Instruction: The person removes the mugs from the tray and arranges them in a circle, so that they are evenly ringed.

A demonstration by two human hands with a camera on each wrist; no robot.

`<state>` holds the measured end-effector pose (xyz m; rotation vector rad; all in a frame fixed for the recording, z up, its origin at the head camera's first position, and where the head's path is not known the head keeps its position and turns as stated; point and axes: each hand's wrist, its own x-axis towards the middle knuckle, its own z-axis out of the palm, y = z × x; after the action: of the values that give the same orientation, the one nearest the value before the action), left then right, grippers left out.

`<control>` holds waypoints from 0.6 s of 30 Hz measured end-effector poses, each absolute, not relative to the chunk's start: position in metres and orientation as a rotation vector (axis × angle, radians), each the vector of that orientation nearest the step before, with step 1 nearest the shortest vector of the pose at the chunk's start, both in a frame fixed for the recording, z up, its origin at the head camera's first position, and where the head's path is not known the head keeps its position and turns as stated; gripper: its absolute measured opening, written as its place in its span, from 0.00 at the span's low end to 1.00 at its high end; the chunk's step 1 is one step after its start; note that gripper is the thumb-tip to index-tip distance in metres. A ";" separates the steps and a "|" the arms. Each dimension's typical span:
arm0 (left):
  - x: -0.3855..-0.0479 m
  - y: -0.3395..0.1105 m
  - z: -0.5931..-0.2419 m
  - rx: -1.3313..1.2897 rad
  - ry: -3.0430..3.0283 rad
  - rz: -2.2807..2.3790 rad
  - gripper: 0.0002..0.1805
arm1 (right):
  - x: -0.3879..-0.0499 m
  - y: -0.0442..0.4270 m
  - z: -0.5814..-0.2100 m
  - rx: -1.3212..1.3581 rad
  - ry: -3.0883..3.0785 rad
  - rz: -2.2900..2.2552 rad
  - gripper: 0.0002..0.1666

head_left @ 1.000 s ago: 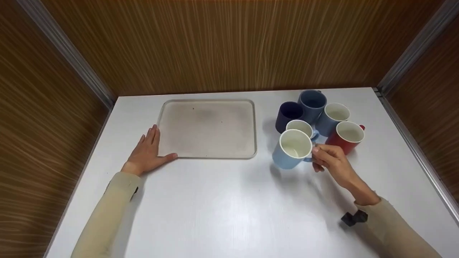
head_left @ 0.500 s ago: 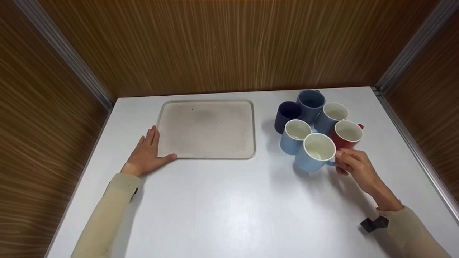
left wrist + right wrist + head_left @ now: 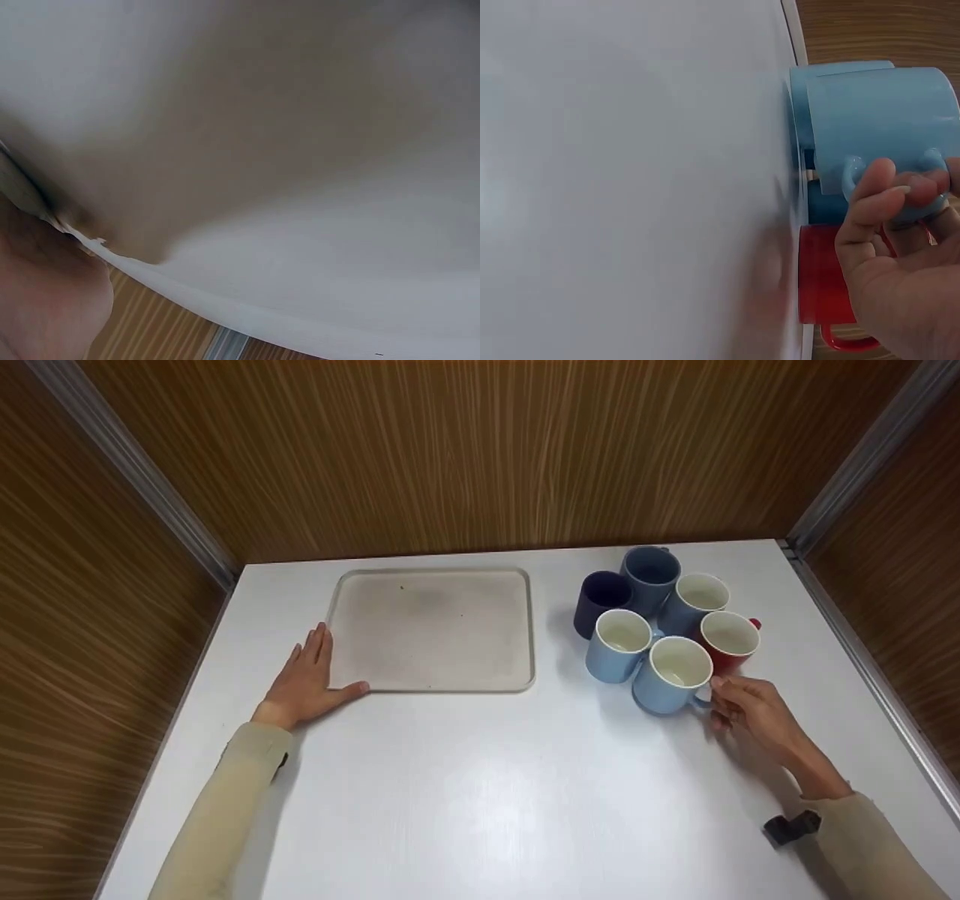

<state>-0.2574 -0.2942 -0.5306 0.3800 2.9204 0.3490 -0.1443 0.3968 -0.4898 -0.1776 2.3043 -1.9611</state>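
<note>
At the front of the mug group stands a light blue mug (image 3: pixel 666 684) with a white inside. My right hand (image 3: pixel 757 720) pinches its handle between thumb and fingers, also seen from the side in the right wrist view, where the mug (image 3: pixel 881 120) is upright to the table. Whether its base fully rests on the table I cannot tell. My left hand (image 3: pixel 302 682) lies flat with fingers spread at the front left corner of a beige tray (image 3: pixel 435 634), its thumb along the front rim. The left wrist view shows only part of that hand, blurred.
Close around the held mug stand another light blue mug (image 3: pixel 616 656), a red mug (image 3: pixel 724 656), a grey-blue mug with white inside (image 3: pixel 682 615), a blue mug (image 3: pixel 651 577) and a dark navy cup (image 3: pixel 600 604). Wood-grain panels (image 3: pixel 480 457) wall in the white table (image 3: pixel 450 787).
My right hand has carried the light blue mug to the right and lowered it, from in front of the other light blue mug to beside it. My left hand has stayed in place.
</note>
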 end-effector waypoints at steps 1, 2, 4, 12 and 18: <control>-0.257 -0.294 -0.531 0.379 2.918 0.346 0.73 | -0.145 0.398 -0.491 -0.180 2.307 -1.945 0.25; -0.258 -0.294 -0.530 0.382 2.917 0.345 0.73 | -0.145 0.400 -0.492 -0.186 2.308 -1.930 0.25; -0.258 -0.294 -0.530 0.386 2.918 0.345 0.73 | -0.147 0.403 -0.493 -0.188 2.296 -1.918 0.25; -0.258 -0.294 -0.530 0.397 2.933 0.351 0.73 | -0.153 0.410 -0.497 -0.215 2.344 -1.831 0.26; -0.255 -0.293 -0.530 0.390 2.938 0.351 0.73 | -0.157 0.410 -0.499 -0.192 2.323 -1.836 0.27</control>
<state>-0.2551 -0.2925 -0.5297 0.3899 2.9382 0.3506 -0.1573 0.4104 -0.4987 -0.1923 2.3230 -1.8355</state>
